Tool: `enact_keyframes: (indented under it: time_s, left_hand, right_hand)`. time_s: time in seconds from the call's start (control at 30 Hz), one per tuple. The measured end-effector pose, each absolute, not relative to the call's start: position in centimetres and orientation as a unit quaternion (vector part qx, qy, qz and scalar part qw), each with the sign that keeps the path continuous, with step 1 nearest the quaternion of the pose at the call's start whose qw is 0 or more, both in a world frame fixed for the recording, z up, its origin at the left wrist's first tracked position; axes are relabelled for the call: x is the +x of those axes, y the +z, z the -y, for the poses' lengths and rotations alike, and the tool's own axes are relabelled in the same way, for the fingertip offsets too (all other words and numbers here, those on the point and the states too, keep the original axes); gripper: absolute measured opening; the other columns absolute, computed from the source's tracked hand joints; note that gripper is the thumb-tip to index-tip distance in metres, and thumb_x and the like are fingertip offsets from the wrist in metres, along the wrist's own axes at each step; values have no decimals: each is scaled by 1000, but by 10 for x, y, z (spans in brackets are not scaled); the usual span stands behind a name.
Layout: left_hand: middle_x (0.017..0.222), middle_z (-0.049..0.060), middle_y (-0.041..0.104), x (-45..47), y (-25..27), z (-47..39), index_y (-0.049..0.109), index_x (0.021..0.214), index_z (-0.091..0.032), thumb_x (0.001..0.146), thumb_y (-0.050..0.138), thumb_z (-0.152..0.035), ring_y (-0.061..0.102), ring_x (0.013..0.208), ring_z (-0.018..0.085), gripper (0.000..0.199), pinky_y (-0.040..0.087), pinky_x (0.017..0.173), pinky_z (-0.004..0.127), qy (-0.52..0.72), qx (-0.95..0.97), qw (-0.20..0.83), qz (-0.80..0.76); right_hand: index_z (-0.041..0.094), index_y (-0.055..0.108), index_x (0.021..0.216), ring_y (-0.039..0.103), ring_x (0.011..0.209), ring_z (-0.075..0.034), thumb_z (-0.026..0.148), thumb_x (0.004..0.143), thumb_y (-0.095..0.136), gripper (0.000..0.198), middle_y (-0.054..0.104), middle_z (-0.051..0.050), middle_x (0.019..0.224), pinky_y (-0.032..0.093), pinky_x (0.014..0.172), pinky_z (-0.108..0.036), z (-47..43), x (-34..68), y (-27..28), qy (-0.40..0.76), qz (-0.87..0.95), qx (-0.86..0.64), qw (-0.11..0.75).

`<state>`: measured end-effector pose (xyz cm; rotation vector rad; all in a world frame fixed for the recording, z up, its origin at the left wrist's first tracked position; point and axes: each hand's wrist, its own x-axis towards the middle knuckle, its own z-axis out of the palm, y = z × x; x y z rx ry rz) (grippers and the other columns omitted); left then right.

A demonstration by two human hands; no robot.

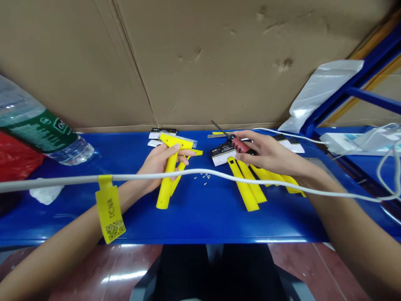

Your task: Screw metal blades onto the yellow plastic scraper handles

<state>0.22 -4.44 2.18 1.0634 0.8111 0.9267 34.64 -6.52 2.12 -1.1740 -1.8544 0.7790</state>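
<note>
My left hand (156, 165) is closed around a yellow T-shaped scraper (167, 179), its handle slanting down toward me. A clear strip shows along the far end of its head. Behind that handle is a second yellow piece (178, 174); whether my fingers also hold it I cannot tell. My right hand (266, 150) grips a screwdriver (240, 145) with a red and black handle, its shaft pointing up and left, away from the scraper. Several small screws (205, 177) lie loose on the table between my hands.
Yellow handle parts (246, 186) and a black-and-white box (221, 154) lie below my right hand on the blue table (200, 225). A white cable (200, 170) crosses the view in front. A water bottle (40, 125) is at left, a power strip (347, 143) at right.
</note>
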Motion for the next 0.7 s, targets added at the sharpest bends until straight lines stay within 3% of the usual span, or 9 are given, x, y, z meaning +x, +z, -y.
enact_keyframes:
  time_s: [0.1,0.27,0.4,0.53,0.7]
  left_hand:
    - [93,11,85,2,22,46,79,106,-9,105,80,-32,61,45,8,23,48,37,17,397,477,690,-374]
    - [93,11,84,3,23,49,82,104,-7,106,79,-35,57,41,6,28,46,35,18,367,494,686,-388]
    - [85,9,80,3,21,47,84,103,-8,104,80,-33,59,45,8,25,48,39,18,359,491,687,-397]
    - [77,7,76,1,17,44,85,99,-10,103,81,-33,58,47,8,24,47,41,18,361,502,679,-395]
    - [75,7,74,1,15,43,85,104,-9,102,82,-35,59,49,9,26,48,42,17,343,510,680,-400]
  right_hand:
    - [29,88,119,81,111,-27,44,82,100,42,83,-8,129,72,88,-39,67,353,22,306,690,-474,454]
    - [20,83,102,80,70,-24,38,77,106,38,85,-10,90,65,56,-32,65,346,20,315,563,-474,599]
    - [27,66,98,78,69,-25,42,74,108,51,75,-4,80,57,48,-32,55,342,13,269,511,-417,702]
    - [31,59,106,73,67,-22,52,82,101,53,71,-1,83,51,44,-31,55,338,9,270,517,-404,705]
    - [31,58,117,78,69,-23,55,83,101,60,73,0,87,58,47,-33,65,325,5,286,538,-415,675]
